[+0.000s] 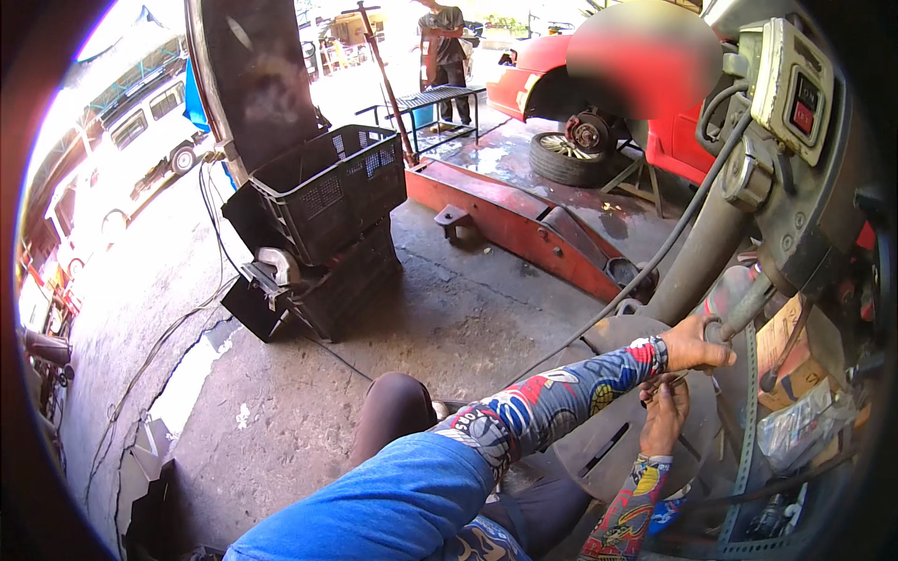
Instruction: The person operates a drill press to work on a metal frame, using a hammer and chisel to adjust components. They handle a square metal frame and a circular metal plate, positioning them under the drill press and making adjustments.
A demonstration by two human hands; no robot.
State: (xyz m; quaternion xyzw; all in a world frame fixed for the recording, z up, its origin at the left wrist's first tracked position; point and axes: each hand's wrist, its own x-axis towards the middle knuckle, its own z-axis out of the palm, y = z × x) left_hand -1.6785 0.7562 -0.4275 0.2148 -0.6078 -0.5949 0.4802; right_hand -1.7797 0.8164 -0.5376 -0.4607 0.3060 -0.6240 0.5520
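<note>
My left hand (pixel 694 345), on an arm in a blue sleeve and patterned arm cover, is wrapped around the lower end of a drill press spindle (pixel 750 305). Just below it, my right hand (pixel 664 417) has its fingers pinched on a small thin metal piece (pixel 675 378), too small to name for certain. Both hands are above the round metal work table (pixel 599 449) of the drill press, which has slots cut through it. The press head (pixel 823 196) carries a switch box (pixel 795 89) with a red button, and its thick column (pixel 702 252) stands behind my left hand.
A cable (pixel 599 318) hangs from the press. Cardboard (pixel 795 351) and a plastic bag (pixel 800 430) lie at right. Ahead are a red floor jack (pixel 505 220), black crates (pixel 341 178), a red car (pixel 543 70), a wheel (pixel 561 161) and a standing person (pixel 447 47).
</note>
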